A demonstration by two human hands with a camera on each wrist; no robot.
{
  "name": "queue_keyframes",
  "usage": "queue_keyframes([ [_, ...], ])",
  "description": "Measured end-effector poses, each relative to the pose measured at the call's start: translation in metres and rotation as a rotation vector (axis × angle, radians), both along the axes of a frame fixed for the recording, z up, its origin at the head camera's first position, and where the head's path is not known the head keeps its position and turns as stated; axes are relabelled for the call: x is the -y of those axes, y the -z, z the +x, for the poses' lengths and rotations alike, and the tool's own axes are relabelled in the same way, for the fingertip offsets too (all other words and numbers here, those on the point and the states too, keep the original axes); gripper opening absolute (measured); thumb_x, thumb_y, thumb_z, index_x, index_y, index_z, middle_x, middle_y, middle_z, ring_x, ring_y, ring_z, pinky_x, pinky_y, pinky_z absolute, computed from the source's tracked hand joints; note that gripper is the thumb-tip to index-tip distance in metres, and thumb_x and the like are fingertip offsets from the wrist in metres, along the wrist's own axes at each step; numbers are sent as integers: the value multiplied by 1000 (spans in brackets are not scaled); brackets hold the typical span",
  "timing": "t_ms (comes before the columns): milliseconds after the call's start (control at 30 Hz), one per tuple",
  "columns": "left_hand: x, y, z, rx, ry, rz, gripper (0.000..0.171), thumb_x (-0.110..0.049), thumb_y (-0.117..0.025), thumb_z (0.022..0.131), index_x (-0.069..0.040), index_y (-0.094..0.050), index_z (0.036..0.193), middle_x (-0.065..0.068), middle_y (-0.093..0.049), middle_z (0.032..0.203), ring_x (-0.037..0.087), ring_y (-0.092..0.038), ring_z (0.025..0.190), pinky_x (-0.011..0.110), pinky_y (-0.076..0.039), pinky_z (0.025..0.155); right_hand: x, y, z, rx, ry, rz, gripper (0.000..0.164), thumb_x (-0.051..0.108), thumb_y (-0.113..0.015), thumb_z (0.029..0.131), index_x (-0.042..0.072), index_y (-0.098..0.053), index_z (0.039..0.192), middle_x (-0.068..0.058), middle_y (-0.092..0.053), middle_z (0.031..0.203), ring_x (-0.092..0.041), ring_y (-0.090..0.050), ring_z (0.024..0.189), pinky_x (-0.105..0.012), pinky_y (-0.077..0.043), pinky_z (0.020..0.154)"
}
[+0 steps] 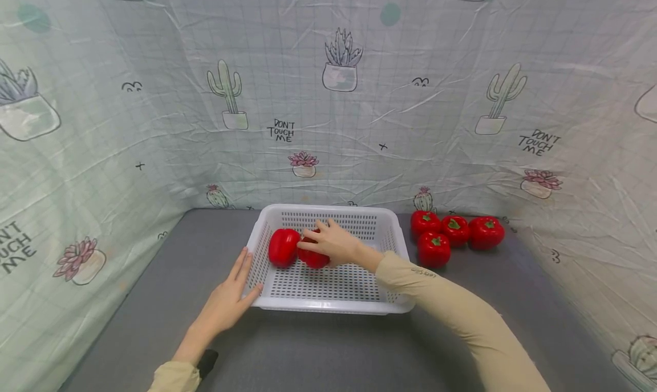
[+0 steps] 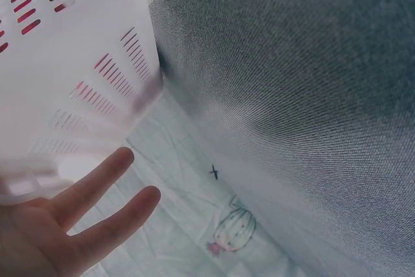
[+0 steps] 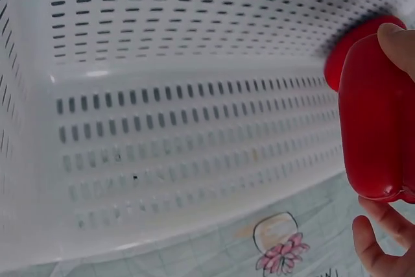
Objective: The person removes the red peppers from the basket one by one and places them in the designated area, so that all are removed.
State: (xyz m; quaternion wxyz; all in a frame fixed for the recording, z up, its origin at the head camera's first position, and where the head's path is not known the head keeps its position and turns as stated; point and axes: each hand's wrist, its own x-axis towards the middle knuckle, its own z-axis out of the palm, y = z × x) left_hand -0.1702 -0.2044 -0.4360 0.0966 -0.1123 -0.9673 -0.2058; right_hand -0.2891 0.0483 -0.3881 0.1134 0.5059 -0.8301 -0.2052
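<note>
A white plastic basket [image 1: 328, 306] with slotted walls stands on the grey table. My right hand [image 1: 336, 243] reaches into it and grips a red bell pepper [image 1: 312, 259], thumb and fingers spread around its sides. In the right wrist view the held pepper [image 3: 373, 121] partly covers another red bell pepper [image 3: 340, 53] behind it. That other pepper [image 1: 283, 247] lies by the basket's left end. With fingers straight, my left hand [image 1: 226, 303] rests against the basket's left rim. From the left wrist view, two extended fingers [image 2: 107, 176] show beside the basket's outer wall.
Several red bell peppers [image 1: 455, 230] with green stems stand in a group on the table, right of the basket. A plant-printed sheet [image 1: 380, 118] hangs behind the table and along both sides.
</note>
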Motion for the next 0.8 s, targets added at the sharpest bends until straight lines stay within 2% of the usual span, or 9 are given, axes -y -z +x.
queue_keyframes([
  [200,0,0,0,-1,3,-2,72,-34,-52,86,-7,-18,143,12,-14,150,34,-55,104,48,-48,80,-6,-19,6,5,-6,-51,82,44,-75,63,29,-35,133,-1,-40,133,-25,-43,115,-41,-43,89],
  [433,1,1,0,4,3,0,72,-35,-52,86,-7,-18,143,12,-13,150,33,-55,105,47,-48,79,-14,-40,19,25,15,-124,85,45,-76,61,27,-36,133,-4,-42,128,-23,-41,111,-38,-44,86],
  [800,1,1,0,12,-3,5,73,-35,-52,85,-8,-17,143,12,-13,150,33,-56,104,47,-49,78,-37,-59,31,-10,-7,-271,82,47,-76,59,22,-40,128,-3,-44,127,-22,-44,108,-38,-46,83],
])
